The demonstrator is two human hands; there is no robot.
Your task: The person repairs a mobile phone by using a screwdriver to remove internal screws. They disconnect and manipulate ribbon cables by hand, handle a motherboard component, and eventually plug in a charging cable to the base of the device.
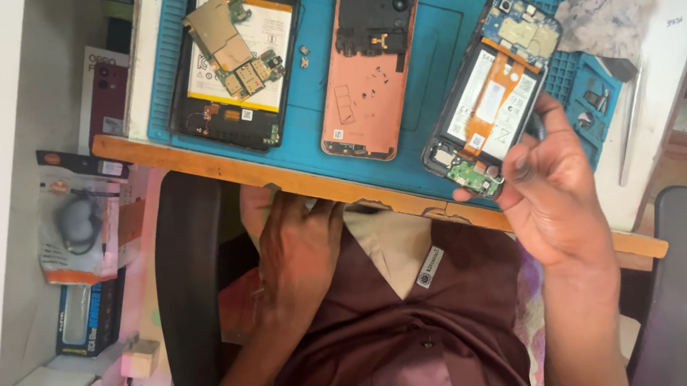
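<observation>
My right hand [547,190] pinches the opened blue-framed phone [492,94] by its lower corner; my left hand [298,250] rests loose. A slip could tear its orange flex ribbon.

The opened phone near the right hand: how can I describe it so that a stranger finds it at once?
Look at the blue work mat on the wooden-edged bench. Three opened phones lie on it in a row; take the one at the end where the right hand touches its lower corner. This opened phone has a dark blue frame and an orange ribbon cable across its white battery, unlike the pink shell in the middle.
</observation>
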